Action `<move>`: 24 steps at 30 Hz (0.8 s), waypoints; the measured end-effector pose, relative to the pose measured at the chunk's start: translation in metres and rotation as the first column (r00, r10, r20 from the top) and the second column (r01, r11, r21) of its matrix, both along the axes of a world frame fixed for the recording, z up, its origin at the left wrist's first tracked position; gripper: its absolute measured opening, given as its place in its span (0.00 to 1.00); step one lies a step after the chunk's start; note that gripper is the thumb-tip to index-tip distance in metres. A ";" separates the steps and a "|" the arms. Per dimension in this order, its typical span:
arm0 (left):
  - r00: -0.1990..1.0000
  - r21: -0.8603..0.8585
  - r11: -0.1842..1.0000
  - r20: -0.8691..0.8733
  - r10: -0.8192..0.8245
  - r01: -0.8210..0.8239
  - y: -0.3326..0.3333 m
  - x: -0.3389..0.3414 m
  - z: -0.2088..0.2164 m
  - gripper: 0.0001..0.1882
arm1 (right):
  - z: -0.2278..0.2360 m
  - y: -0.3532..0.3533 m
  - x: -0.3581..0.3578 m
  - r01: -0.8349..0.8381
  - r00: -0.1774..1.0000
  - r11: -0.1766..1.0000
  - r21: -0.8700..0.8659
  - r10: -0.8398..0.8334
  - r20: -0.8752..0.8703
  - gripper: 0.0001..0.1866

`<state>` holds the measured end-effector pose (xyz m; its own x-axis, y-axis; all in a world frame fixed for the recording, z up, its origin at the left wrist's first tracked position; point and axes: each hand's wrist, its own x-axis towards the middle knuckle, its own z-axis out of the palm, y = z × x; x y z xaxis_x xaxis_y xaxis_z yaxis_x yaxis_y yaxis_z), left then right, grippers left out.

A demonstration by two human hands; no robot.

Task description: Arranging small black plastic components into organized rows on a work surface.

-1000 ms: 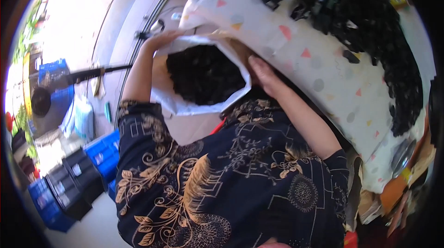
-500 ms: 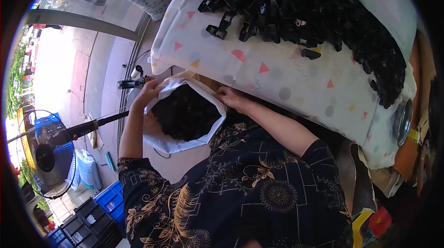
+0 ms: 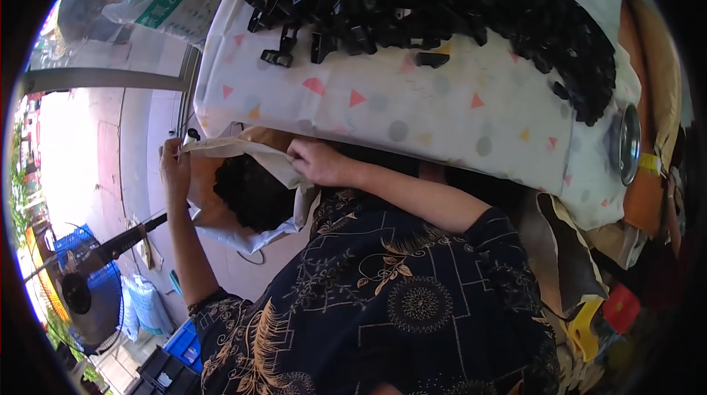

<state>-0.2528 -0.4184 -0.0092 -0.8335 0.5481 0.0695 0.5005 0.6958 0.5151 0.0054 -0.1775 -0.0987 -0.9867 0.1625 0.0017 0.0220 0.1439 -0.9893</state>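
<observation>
From the head view, I hold a white woven plastic sack open below the edge of the counter, at about nine o'clock in the picture. My left hand is closed on the sack's rim at its nine o'clock side, fingers curled over the edge. My right hand pinches the opposite rim at the sack's two o'clock side, just under the counter's hanging cloth. Inside the sack lies a dark heap of small black plastic parts, filling its mouth.

Above, at twelve o'clock, the counter is covered by a white cloth with coloured triangles and grey dots, and a big pile of black plastic clips spreads across it toward two o'clock. A round shiny metal lid sits at the counter's three o'clock end. A black standing fan stands on the floor at eight o'clock, with blue plastic crates near it.
</observation>
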 end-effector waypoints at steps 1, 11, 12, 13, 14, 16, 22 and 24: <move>0.945 -0.110 0.994 -0.327 -0.022 -0.015 0.032 0.025 0.012 0.09 | 0.006 0.002 0.011 0.023 1.000 1.000 0.007 -0.023 0.007 0.11; 0.782 0.200 0.756 -0.169 -0.600 0.623 0.263 0.197 0.033 0.16 | 0.123 0.141 0.178 0.656 0.747 0.737 -0.161 -0.664 0.006 0.08; 0.777 0.214 0.748 -0.138 -0.614 0.629 0.283 0.206 0.029 0.17 | 0.113 0.173 0.204 0.794 0.605 0.598 0.115 -0.796 -0.037 0.09; 0.773 0.224 0.743 -0.110 -0.624 0.631 0.304 0.210 0.029 0.17 | 0.110 0.202 0.225 0.869 0.454 0.395 0.299 -0.876 -0.163 0.10; 0.765 0.225 0.734 -0.112 -0.634 0.641 0.318 0.212 0.024 0.17 | 0.111 0.230 0.247 0.836 0.418 0.275 0.475 -0.880 -0.225 0.11; 0.711 0.183 0.687 -0.213 -0.670 0.703 0.330 0.211 0.013 0.18 | 0.116 0.266 0.267 0.712 0.421 0.120 0.692 -0.861 -0.284 0.14; 0.691 0.205 0.660 -0.194 -0.697 0.723 0.341 0.230 0.004 0.17 | 0.106 0.318 0.285 0.443 0.660 0.052 0.895 -0.695 -0.286 0.14; 0.702 0.217 0.671 -0.135 -0.699 0.709 0.338 0.242 0.000 0.16 | 0.107 0.316 0.278 0.418 0.689 0.132 0.899 -0.691 -0.219 0.11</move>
